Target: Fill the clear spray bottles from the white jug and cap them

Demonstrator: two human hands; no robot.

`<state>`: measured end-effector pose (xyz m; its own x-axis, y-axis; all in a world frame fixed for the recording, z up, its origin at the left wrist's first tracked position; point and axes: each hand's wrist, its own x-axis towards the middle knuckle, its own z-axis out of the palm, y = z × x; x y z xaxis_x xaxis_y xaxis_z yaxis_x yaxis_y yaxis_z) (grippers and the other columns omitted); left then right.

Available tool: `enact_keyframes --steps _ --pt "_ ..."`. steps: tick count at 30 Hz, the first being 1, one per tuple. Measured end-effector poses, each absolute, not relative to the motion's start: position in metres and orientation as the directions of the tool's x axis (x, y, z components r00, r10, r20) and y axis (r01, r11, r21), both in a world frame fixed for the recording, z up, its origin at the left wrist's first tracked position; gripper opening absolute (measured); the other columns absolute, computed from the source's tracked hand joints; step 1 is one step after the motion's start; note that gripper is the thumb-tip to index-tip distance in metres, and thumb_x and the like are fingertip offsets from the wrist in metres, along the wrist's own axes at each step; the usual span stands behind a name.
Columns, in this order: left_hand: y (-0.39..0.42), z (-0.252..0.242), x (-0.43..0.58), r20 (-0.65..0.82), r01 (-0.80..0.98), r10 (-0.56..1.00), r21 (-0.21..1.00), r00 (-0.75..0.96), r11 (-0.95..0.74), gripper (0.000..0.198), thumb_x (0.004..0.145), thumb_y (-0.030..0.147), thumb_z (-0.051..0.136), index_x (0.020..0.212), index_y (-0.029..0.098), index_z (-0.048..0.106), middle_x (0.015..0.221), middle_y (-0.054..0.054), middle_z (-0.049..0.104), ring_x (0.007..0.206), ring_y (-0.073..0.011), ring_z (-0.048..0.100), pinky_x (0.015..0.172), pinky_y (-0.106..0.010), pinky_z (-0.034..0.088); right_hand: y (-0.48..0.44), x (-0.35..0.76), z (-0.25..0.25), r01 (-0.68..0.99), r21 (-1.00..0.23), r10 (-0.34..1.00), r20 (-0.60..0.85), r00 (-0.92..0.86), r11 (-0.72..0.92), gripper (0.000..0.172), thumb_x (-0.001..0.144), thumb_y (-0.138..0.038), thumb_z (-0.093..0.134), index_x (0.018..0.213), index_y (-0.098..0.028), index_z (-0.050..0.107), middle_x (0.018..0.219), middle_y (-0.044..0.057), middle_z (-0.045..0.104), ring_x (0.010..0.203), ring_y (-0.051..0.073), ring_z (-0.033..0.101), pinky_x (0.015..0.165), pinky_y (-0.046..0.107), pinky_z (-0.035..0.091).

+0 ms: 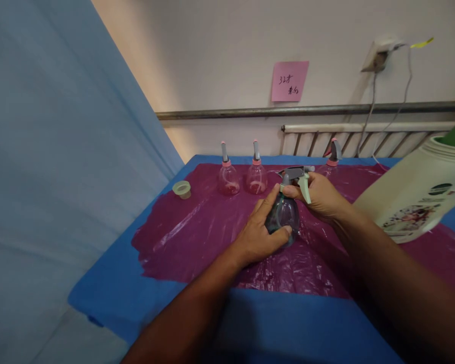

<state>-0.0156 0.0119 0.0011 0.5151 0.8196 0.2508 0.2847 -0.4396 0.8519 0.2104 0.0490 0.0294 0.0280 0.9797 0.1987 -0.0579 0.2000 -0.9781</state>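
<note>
A small clear spray bottle [284, 212] with a grey and pale-green trigger head [296, 177] stands on the purple plastic sheet [197, 237]. My left hand [260, 230] wraps around the bottle's round body. My right hand [320, 194] grips the trigger head at the neck. Both hands are closed on it.
Two pink-collared spray bottles [228, 174] [256, 172] stand at the back, and a third [332, 154] is partly hidden behind my right hand. A pale-green cap [182, 189] lies at the left. A large cream jug [417, 194] leans in at the right. A blue cloth [109, 298] covers the table.
</note>
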Motion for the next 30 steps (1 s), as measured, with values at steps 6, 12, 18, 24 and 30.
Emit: enact_keyframes --steps 6,12,18,24,30 --pt "0.011 0.004 -0.014 0.244 0.272 0.836 0.869 0.491 -0.414 0.102 0.097 0.035 0.078 0.188 0.035 0.033 0.186 -0.013 0.048 0.170 -0.0407 0.051 0.145 -0.066 0.037 0.045 0.203 0.034 0.080 -0.946 0.946 0.320 0.054 0.315 0.072 0.058 -0.067 0.113 0.105 -0.024 0.079 0.092 0.003 0.076 0.084 0.023 0.066 0.077 0.040 0.061" --pt "0.012 0.005 -0.014 0.273 0.254 0.839 0.869 0.470 -0.425 0.098 0.097 0.031 0.076 0.187 0.036 0.036 0.188 -0.011 0.047 0.171 -0.0387 0.050 0.145 -0.064 0.038 0.043 0.198 0.031 0.140 -0.895 0.893 0.438 0.101 0.424 0.065 0.069 -0.068 0.108 0.106 -0.028 0.073 0.090 0.001 0.075 0.082 0.022 0.068 0.076 0.039 0.062" --pt "0.018 0.002 -0.015 0.296 0.235 0.846 0.873 0.443 -0.428 0.100 0.097 0.031 0.075 0.188 0.035 0.035 0.192 -0.008 0.042 0.175 -0.0392 0.045 0.147 -0.065 0.034 0.045 0.202 0.019 0.125 -0.883 0.889 0.457 0.007 0.453 0.054 0.087 -0.073 0.094 0.113 -0.027 0.082 0.103 0.004 0.082 0.097 0.025 0.074 0.093 0.043 0.062" --pt "0.017 0.003 -0.017 0.307 0.246 0.850 0.866 0.428 -0.436 0.100 0.097 0.030 0.075 0.188 0.036 0.034 0.192 -0.008 0.043 0.176 -0.0392 0.044 0.146 -0.064 0.035 0.050 0.198 0.015 -0.041 -0.921 0.922 0.385 0.035 0.387 0.056 0.069 -0.068 0.108 0.099 -0.028 0.084 0.096 0.002 0.081 0.094 0.024 0.072 0.095 0.042 0.062" --pt "0.016 -0.005 -0.014 0.326 0.286 0.840 0.834 0.434 -0.472 0.109 0.096 0.032 0.078 0.191 0.038 0.024 0.189 -0.013 0.043 0.168 -0.0412 0.053 0.142 -0.069 0.039 0.047 0.185 0.016 -0.281 -0.932 0.973 0.226 0.040 0.229 0.061 0.055 -0.051 0.117 0.095 -0.027 0.078 0.089 0.000 0.081 0.086 0.019 0.072 0.086 0.035 0.062"
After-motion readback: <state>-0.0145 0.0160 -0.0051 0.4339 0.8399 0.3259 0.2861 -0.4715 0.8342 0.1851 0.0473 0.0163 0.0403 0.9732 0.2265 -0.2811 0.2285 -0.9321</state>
